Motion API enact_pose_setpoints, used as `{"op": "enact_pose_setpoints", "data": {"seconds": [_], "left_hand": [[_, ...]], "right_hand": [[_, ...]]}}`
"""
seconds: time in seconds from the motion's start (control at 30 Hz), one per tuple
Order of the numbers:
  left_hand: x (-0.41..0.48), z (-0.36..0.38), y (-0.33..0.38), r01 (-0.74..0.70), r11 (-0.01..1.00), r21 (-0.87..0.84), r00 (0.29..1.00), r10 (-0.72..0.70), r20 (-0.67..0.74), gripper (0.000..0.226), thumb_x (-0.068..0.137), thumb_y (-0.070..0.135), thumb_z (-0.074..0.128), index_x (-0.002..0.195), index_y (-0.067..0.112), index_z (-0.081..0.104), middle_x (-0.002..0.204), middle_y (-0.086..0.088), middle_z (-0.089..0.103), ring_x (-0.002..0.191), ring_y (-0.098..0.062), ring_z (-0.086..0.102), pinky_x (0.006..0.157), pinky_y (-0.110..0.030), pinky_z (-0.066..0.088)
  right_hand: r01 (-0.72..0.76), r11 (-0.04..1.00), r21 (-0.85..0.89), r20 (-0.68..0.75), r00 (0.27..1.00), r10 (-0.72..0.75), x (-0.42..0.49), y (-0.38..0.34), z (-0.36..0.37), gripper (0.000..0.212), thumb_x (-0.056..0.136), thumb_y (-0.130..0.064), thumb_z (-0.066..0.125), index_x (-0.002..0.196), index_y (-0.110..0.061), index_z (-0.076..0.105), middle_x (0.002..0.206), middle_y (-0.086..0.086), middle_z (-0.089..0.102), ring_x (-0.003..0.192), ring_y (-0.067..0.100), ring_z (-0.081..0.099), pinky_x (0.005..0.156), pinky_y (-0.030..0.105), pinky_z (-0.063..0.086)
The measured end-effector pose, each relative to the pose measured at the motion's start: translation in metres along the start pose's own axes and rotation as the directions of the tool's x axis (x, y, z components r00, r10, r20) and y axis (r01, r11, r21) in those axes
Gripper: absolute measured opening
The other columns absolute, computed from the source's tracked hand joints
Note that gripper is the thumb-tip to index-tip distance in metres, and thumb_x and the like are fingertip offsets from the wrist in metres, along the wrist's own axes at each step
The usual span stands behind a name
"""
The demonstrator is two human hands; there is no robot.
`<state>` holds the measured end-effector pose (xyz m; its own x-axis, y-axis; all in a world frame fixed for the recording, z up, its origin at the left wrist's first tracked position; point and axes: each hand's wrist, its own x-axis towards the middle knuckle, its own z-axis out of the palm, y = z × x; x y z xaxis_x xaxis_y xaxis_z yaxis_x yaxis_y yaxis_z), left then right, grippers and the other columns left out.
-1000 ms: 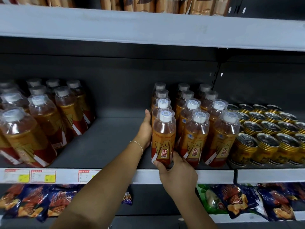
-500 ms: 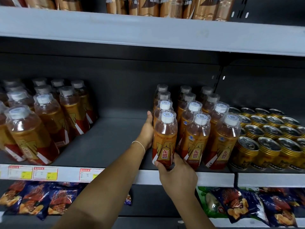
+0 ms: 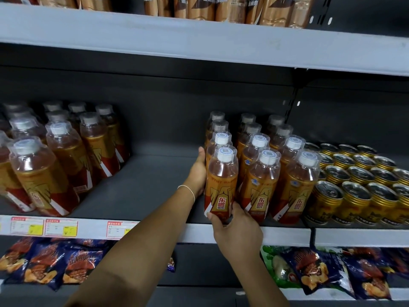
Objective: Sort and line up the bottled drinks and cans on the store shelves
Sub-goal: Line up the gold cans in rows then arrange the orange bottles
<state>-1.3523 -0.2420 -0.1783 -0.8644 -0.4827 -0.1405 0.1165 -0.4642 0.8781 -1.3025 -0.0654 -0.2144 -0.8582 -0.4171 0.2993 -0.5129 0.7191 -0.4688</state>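
Three rows of amber bottled drinks with white caps stand on the middle shelf [image 3: 137,187]. The front bottle [image 3: 221,180] of the left row stands at the shelf edge. My right hand [image 3: 234,222] grips its base from the front. My left hand [image 3: 198,173] lies against the left side of that row, thumb up; its fingers are hidden behind the bottles. Gold cans [image 3: 358,187] stand in rows to the right of the bottles. A second group of the same bottles [image 3: 55,160] stands at the far left.
Bare shelf floor lies between the two bottle groups. Price tags [image 3: 44,227] line the shelf's front lip. Snack bags [image 3: 314,271] fill the shelf below. Brown bottles [image 3: 221,9] stand on the top shelf, under which the headroom is low.
Both hands stay on the left row's bottles; the front bottle has hardly moved. The view has dropped slightly, showing more of the top shelf.
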Motion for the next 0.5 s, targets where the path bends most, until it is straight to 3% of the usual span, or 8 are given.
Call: {"op": "enact_pose_setpoints", "data": {"seconds": [0.1,0.27,0.37,0.43,0.5], "left_hand": [[-0.007,0.001,-0.001,-0.011,0.996,0.085,0.995,0.019,-0.101,0.061,0.101,0.059,0.026,0.109,0.016,0.069,0.113,-0.014,0.071,0.11,-0.03,0.065,0.105,-0.046,0.045],[-0.03,-0.006,-0.004,-0.059,0.934,0.352,0.966,0.142,-0.214,0.051,0.102,0.052,0.034,0.105,0.018,0.072,0.101,-0.006,0.075,0.1,-0.023,0.069,0.094,-0.038,0.051],[-0.047,-0.013,-0.004,-0.115,0.898,0.425,0.958,0.214,-0.192,0.044,0.104,0.04,0.039,0.104,0.011,0.072,0.103,-0.007,0.074,0.104,-0.023,0.067,0.094,-0.036,0.05],[-0.057,-0.021,-0.001,-0.138,0.877,0.46,0.941,0.261,-0.217,0.039,0.103,0.033,0.044,0.113,0.003,0.067,0.116,-0.016,0.069,0.115,-0.031,0.061,0.105,-0.045,0.045],[-0.067,-0.03,0.004,-0.157,0.832,0.533,0.924,0.314,-0.219,0.03,0.101,0.026,0.05,0.113,0.003,0.065,0.12,-0.02,0.065,0.119,-0.036,0.058,0.108,-0.05,0.042]], "right_hand": [[0.009,1.0,0.003,-0.004,1.0,-0.008,-0.001,-0.001,-0.001,0.065,0.086,-0.071,0.052,0.131,-0.024,0.056,0.114,-0.007,0.068,0.102,0.012,0.064,0.076,0.025,0.048],[0.016,0.999,0.031,-0.028,0.999,-0.015,-0.002,-0.001,0.0,0.066,0.086,-0.066,0.058,0.132,-0.019,0.056,0.115,-0.002,0.069,0.104,0.018,0.065,0.077,0.029,0.049],[0.048,0.965,0.257,-0.101,0.995,-0.023,-0.008,0.002,0.001,0.059,0.081,-0.05,0.076,0.123,-0.012,0.062,0.113,0.001,0.069,0.101,0.018,0.063,0.077,0.03,0.052],[0.082,0.899,0.43,-0.211,0.977,0.011,-0.016,0.003,0.002,0.051,0.074,-0.036,0.086,0.11,-0.009,0.06,0.108,0.003,0.062,0.092,0.014,0.056,0.066,0.021,0.045],[0.177,0.867,0.466,-0.314,0.949,-0.024,-0.021,-0.004,0.001,0.039,0.076,-0.027,0.086,0.098,-0.012,0.057,0.099,0.0,0.054,0.084,0.011,0.052,0.062,0.012,0.037]]}}
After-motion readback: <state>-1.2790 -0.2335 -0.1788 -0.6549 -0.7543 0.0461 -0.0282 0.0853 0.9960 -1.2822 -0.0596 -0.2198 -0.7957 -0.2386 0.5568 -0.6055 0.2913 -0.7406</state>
